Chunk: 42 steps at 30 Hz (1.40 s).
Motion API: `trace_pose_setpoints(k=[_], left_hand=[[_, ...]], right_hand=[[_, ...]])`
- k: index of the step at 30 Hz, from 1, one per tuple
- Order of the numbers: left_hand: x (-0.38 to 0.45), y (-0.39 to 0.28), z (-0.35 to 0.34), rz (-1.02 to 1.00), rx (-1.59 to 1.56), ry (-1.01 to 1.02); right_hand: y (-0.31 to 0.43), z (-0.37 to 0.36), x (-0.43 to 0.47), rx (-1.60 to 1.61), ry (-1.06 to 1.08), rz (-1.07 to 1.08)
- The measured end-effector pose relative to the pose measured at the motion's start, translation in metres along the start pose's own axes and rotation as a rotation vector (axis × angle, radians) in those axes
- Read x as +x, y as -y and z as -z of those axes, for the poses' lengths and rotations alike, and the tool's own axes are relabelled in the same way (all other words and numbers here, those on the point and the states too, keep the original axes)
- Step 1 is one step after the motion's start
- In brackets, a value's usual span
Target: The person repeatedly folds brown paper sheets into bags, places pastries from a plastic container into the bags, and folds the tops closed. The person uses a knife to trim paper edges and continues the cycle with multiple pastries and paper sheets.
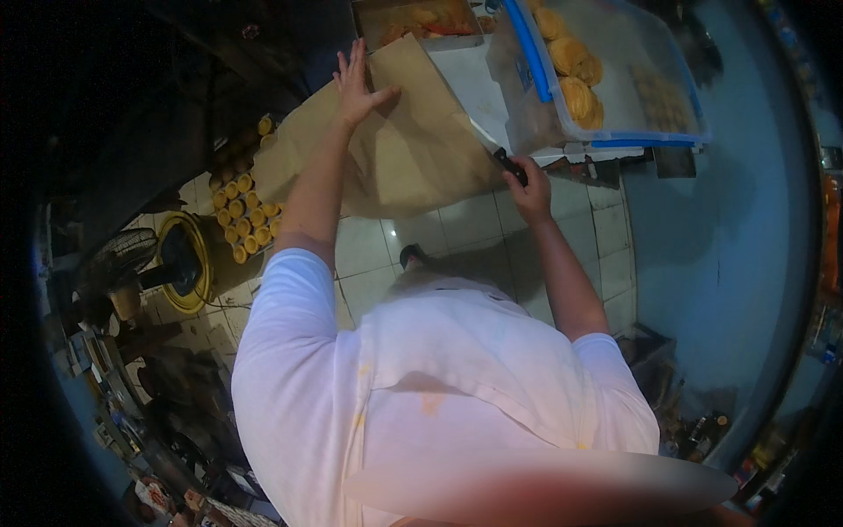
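A large sheet of brown paper [421,145] lies across the work surface before me, its near edge hanging over the front. My left hand [361,92] rests on its far left part, fingers spread, holding nothing. My right hand [532,191] is closed around the black handle of a knife [511,166] at the paper's right edge. The knife's pale blade points away and to the left, along that edge; part of it may be under the paper.
A clear plastic bin [632,79] with blue latches holds round yellow baked goods at the right. A metal tray [454,42] stands at the back. Small pastry shells [244,214] sit at the left, near a yellow-rimmed bucket [205,283] and a fan [118,253].
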<state>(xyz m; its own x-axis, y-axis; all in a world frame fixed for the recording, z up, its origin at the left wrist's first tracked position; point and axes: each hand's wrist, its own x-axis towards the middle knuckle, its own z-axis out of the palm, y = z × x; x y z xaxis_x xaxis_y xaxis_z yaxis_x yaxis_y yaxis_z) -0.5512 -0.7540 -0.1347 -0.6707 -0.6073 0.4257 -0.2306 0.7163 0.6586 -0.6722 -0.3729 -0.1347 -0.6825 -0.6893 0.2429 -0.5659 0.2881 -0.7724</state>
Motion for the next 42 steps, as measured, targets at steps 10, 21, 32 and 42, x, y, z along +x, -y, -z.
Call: trace_pose_setpoints(k=[10,21,32,42], left_hand=[[-0.021,-0.055,0.010,0.246,-0.929,0.572],[-0.056,-0.154,0.101,0.014,-0.413,0.161],[-0.065,-0.270,0.152,-0.328,-0.217,-0.030],[-0.064,-0.321,0.131,-0.372,-0.681,0.359]], right_hand=[[0.026,0.014,-0.019,0.148,0.016,0.000],[0.061,0.098,-0.060,0.291,0.102,0.091],[0.068,0.172,-0.074,0.252,0.078,0.216],[0.079,0.226,-0.075,0.374,0.128,0.290]])
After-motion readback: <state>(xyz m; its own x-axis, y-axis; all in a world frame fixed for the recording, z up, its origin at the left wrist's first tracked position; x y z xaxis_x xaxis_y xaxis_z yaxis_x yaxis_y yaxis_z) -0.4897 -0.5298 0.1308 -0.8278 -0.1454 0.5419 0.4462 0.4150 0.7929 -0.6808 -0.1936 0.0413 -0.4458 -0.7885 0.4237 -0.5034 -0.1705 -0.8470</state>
